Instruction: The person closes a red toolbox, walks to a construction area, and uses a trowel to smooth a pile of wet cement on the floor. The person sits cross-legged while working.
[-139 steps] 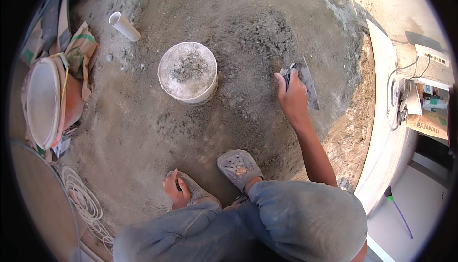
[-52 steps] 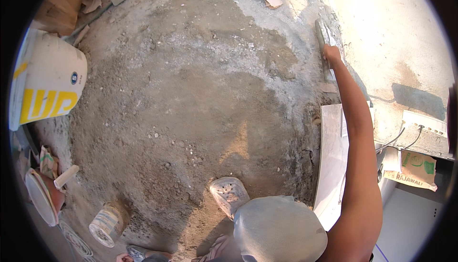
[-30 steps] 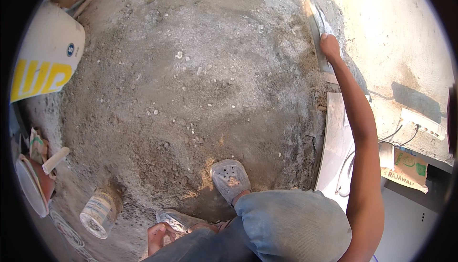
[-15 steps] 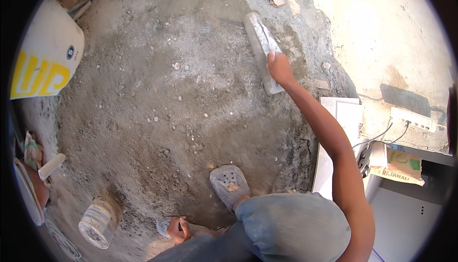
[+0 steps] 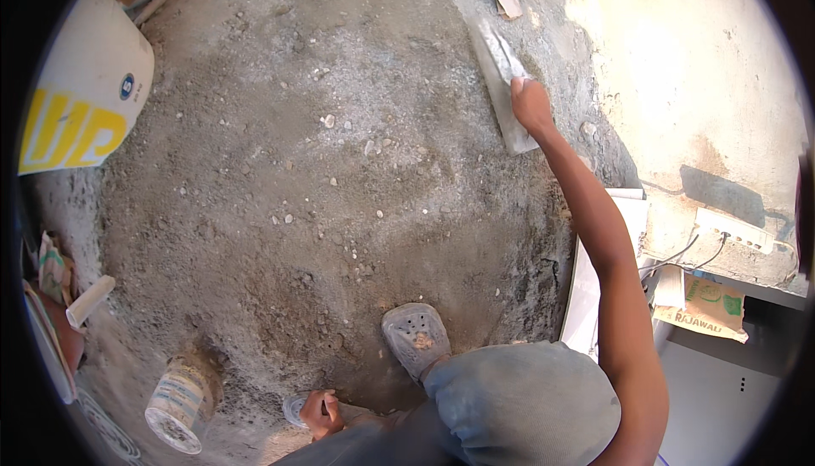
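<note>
My right hand is closed around the handle of a long metal plastering trowel. The trowel's blade lies on the rough grey mortar floor, close to the wall on the right. Loose pebbles and crumbs dot this surface. Low in the view, my left hand is curled into a fist beside my left shoe; whether something is in it is hidden. My right clog-style shoe, grey with dust, rests on the mortar in front of my bent knee.
A white bucket-like container with yellow lettering stands at the upper left. A clear plastic tub is at the lower left, near a short pale tube. Rightward are white panels, a power strip with cords, and a paper bag.
My right hand has slid the trowel to the right, nearer the wall. My left hand stays curled by the shoe. The whole view has shifted slightly.
</note>
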`<control>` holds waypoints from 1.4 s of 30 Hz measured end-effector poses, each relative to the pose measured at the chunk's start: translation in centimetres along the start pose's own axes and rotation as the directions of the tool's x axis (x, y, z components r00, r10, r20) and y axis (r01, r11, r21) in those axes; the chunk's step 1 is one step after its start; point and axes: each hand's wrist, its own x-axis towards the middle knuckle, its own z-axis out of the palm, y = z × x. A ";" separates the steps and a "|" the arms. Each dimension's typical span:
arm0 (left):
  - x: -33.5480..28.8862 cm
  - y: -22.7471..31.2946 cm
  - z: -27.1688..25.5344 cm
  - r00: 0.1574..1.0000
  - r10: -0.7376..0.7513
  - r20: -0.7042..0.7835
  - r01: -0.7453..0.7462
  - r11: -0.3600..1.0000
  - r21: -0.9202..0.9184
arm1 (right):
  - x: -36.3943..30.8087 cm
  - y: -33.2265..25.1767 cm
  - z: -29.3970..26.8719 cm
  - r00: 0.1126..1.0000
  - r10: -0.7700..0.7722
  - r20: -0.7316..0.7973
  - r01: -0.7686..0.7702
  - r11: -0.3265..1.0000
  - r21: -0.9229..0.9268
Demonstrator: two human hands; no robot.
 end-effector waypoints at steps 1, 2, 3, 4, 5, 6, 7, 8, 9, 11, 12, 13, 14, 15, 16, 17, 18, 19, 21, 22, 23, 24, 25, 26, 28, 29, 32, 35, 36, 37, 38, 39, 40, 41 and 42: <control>0.2 -0.1 0.0 1.000 0.028 -0.014 -0.028 0.999 -0.017 | 1.3 1.0 -1.3 0.995 -0.006 -0.095 0.010 0.999 0.039; 0.4 -0.3 0.0 0.998 0.053 -0.023 -0.053 0.998 -0.014 | 3.1 2.9 -2.9 0.973 0.104 -0.206 -0.099 0.995 0.035; 0.5 -0.4 0.0 0.997 0.069 -0.029 -0.069 0.997 -0.026 | 5.2 5.0 -4.5 0.946 0.156 -0.284 -0.148 0.988 0.051; 0.5 -0.4 0.1 0.997 0.072 -0.035 -0.074 0.996 -0.042 | 6.9 6.8 -5.6 0.875 0.202 -0.440 -0.162 0.979 0.127; 0.5 -0.4 0.2 0.997 0.064 -0.036 -0.065 0.997 -0.038 | 7.8 8.0 -5.5 0.767 0.231 -0.598 -0.128 0.969 0.210; 0.5 -0.3 0.2 0.998 0.056 -0.041 -0.058 0.998 -0.032 | 8.3 8.7 -5.3 0.786 0.399 -0.473 -0.134 0.856 0.499; 0.5 -0.2 0.2 0.999 0.034 -0.042 -0.035 0.999 -0.022 | 8.4 9.1 -4.5 0.765 0.533 -0.362 -0.101 0.653 0.750; 0.5 0.0 0.2 1.000 -0.003 -0.026 0.004 1.000 0.005 | 8.4 8.8 -3.6 0.733 0.632 -0.253 -0.036 0.407 0.913; 0.5 0.2 0.2 1.000 0.015 -0.026 -0.015 1.000 0.000 | 7.8 8.3 -2.4 0.706 0.708 0.008 -0.114 0.102 0.988; 0.8 0.5 0.2 0.999 0.018 -0.038 -0.018 1.000 -0.007 | 6.9 6.6 -0.7 0.764 0.493 0.416 -0.490 0.024 0.871; 0.9 0.6 0.1 0.999 0.020 -0.031 -0.020 1.000 -0.007 | 6.8 5.9 -0.3 0.831 0.495 0.254 -0.392 0.198 0.898; 0.9 0.7 0.1 0.999 0.020 -0.030 -0.020 1.000 -0.003 | 6.9 5.3 -0.2 0.837 0.479 0.262 -0.426 0.273 0.862; 0.9 0.8 0.1 1.000 -0.020 -0.020 0.020 1.000 0.016 | 7.3 5.1 -0.5 0.852 0.520 0.059 -0.243 0.293 0.925; 1.0 0.8 0.0 0.999 -0.036 -0.010 0.036 0.999 0.013 | 7.9 5.0 -0.8 0.827 0.546 -0.133 -0.045 0.300 0.953; 1.0 0.8 0.0 0.999 -0.054 0.000 0.054 0.998 0.043 | 8.6 5.3 -1.4 0.793 0.600 -0.110 -0.055 0.250 0.967; 1.0 0.7 0.0 0.999 -0.043 -0.004 0.043 0.998 0.043 | 9.2 5.7 -1.5 0.772 0.605 -0.195 0.057 0.240 0.969; 1.1 0.6 0.1 0.999 -0.032 -0.005 0.032 0.999 0.039 | 9.8 6.2 -1.9 0.774 0.593 -0.224 0.070 0.271 0.960; 1.1 0.5 0.1 1.000 -0.013 -0.004 0.013 0.999 0.030 | 10.1 6.6 -1.7 0.783 0.612 -0.112 -0.073 0.270 0.960; 1.2 0.4 0.2 0.999 0.030 -0.015 -0.030 0.999 -0.016 | 10.4 7.3 -1.5 0.783 0.617 0.074 -0.312 0.287 0.906; 1.2 0.4 0.2 0.999 0.038 -0.014 -0.038 0.999 -0.027 | 10.4 7.4 -1.1 0.817 0.575 0.037 -0.257 0.306 0.917; 1.3 0.4 0.2 0.999 0.038 -0.021 -0.039 0.999 -0.026 | 10.3 7.4 -1.0 0.834 0.545 0.089 -0.271 0.264 0.926; 1.3 0.5 0.1 1.000 0.020 -0.013 -0.020 0.999 -0.025 | 10.1 7.2 -0.7 0.808 0.547 0.217 -0.360 0.169 0.917; 1.3 0.6 0.1 1.000 -0.025 0.004 0.025 0.999 -0.021 | 10.1 7.0 -0.9 0.831 0.551 0.080 -0.235 0.218 0.947; 1.3 0.7 -0.1 0.999 -0.034 0.015 0.034 0.999 -0.009 | 9.9 6.7 -0.6 0.851 0.524 0.016 -0.110 0.148 0.983; 1.2 0.8 -0.1 0.996 -0.075 0.040 0.076 0.997 -0.021 | 10.1 6.4 -0.8 0.831 0.536 -0.148 0.083 0.144 0.986; 1.2 0.8 -0.2 0.997 -0.069 0.035 0.069 0.998 -0.006 | 10.4 6.5 -1.0 0.819 0.573 -0.021 -0.064 0.128 0.990; 1.2 0.6 -0.1 0.999 -0.021 0.025 0.022 0.999 -0.023 | 11.0 7.2 -0.6 0.832 0.530 0.162 -0.276 0.143 0.951; 1.2 0.4 -0.1 0.998 -0.049 0.040 0.049 0.999 0.003 | 11.7 8.6 0.4 0.834 0.528 0.162 -0.261 0.117 0.958; 1.1 0.4 -0.2 0.997 -0.064 0.043 0.064 0.998 0.017 | 11.8 9.2 0.8 0.845 0.526 0.097 -0.139 0.040 0.989; 1.1 0.4 -0.2 0.996 -0.074 0.050 0.074 0.997 0.016 | 12.2 9.7 1.0 0.856 0.517 -0.018 0.027 -0.009 1.000; 1.0 0.4 -0.2 0.995 -0.080 0.051 0.079 0.997 0.013 | 12.4 10.2 1.3 0.815 0.574 -0.082 0.046 0.077 0.996; 1.1 0.4 -0.2 0.995 -0.079 0.059 0.079 0.997 0.002 | 12.9 10.5 1.5 0.763 0.646 -0.025 -0.088 0.141 0.986; 1.0 0.4 -0.2 0.995 -0.077 0.068 0.078 0.997 -0.011 | 13.2 10.8 1.6 0.791 0.582 0.187 -0.277 0.069 0.958; 1.1 0.3 -0.2 0.996 -0.063 0.064 0.065 0.998 -0.022 | 13.5 10.8 1.8 0.773 0.496 0.395 -0.456 0.002 0.890; 1.1 0.3 -0.2 0.997 -0.054 0.062 0.056 0.998 -0.027 | 13.9 10.7 1.7 0.812 0.498 0.303 -0.362 0.025 0.932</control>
